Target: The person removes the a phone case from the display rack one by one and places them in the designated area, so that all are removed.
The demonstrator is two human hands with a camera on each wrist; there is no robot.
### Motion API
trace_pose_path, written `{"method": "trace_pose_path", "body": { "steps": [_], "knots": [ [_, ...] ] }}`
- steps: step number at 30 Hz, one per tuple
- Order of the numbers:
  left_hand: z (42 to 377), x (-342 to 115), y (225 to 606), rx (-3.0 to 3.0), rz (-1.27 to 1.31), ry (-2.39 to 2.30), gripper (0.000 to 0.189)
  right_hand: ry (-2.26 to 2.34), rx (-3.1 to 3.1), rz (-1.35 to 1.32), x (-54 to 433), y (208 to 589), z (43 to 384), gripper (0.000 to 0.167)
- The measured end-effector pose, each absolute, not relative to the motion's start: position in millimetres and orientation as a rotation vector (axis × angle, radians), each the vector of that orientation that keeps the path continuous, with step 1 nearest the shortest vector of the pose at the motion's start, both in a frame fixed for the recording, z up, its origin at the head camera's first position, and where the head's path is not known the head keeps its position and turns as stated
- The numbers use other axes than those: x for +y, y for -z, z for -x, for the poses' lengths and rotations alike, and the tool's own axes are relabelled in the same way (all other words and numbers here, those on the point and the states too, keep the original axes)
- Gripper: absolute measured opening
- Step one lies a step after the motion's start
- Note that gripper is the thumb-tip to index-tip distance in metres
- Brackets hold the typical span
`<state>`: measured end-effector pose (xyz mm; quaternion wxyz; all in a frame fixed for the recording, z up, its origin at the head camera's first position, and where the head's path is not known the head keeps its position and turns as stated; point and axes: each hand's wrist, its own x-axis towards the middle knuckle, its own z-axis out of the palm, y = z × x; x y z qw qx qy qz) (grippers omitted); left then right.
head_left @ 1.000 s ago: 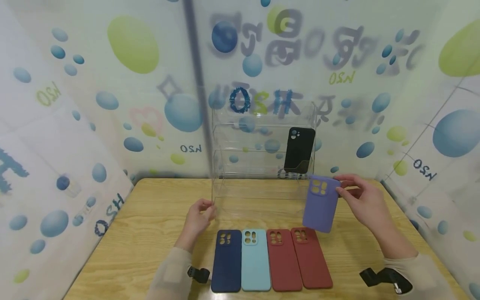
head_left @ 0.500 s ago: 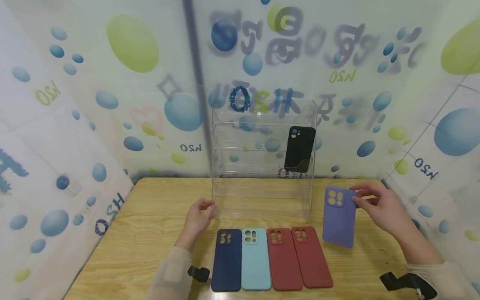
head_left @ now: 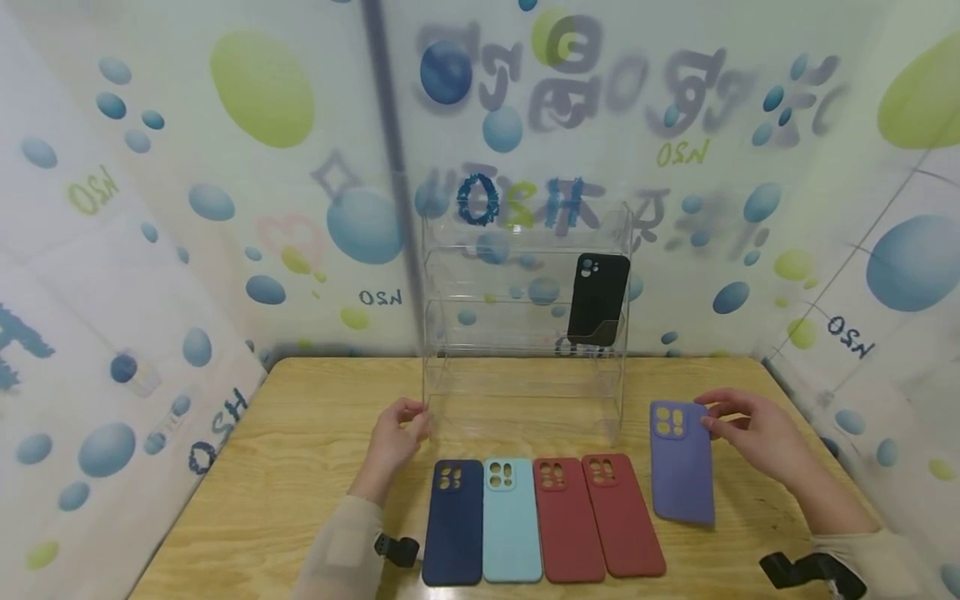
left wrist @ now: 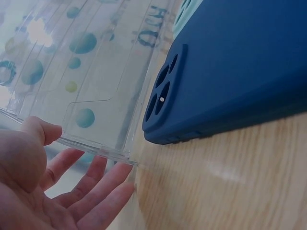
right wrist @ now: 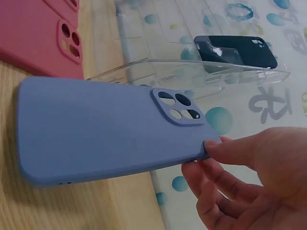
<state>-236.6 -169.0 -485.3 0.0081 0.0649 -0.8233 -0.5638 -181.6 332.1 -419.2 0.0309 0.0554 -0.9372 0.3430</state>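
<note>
My right hand (head_left: 757, 429) pinches a purple phone case (head_left: 682, 479) by its upper right edge, thumb on the front face. In the right wrist view the purple case (right wrist: 96, 129) hangs tilted, its lower end near the wooden table. My left hand (head_left: 397, 437) holds the lower left side edge of a clear tiered display rack (head_left: 525, 385). The left wrist view shows the thumb on one side of the rack's edge (left wrist: 96, 149) and the fingers on the other. Right of the row of cases, the purple case is close to the tabletop; contact cannot be made out.
A dark blue case (head_left: 453, 533), a light blue case (head_left: 512, 529) and two red cases, the left one (head_left: 570, 533) and the right one (head_left: 626, 529), lie side by side on the table (head_left: 300, 467). A black case (head_left: 598, 300) stands in the rack's right side. Patterned curtains surround the table.
My right hand has carried the purple case away from the rack, to the right and then down beside the right red case. My left hand stays on the rack.
</note>
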Motion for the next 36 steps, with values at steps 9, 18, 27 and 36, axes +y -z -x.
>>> {"method": "trace_pose_path", "body": {
  "steps": [9,18,27,36],
  "knots": [
    [234.5,-171.5,485.3,-2.567,-0.198,1.774,0.024,-1.083,-2.924,-0.248,329.8,443.9,186.7,0.03],
    [234.2,-171.7,483.8,-2.579,-0.193,1.771,0.024,-1.101,-2.945,-0.269,324.7,461.1,188.1,0.027],
    [233.6,-169.8,483.4,-2.558,-0.197,1.802,0.021,-1.145,-3.021,-0.225,321.8,470.5,190.5,0.027],
    [232.9,-169.6,483.1,-2.556,-0.204,1.795,0.021,-1.131,-3.074,-0.179,318.8,474.3,194.4,0.027]
  ]
}}
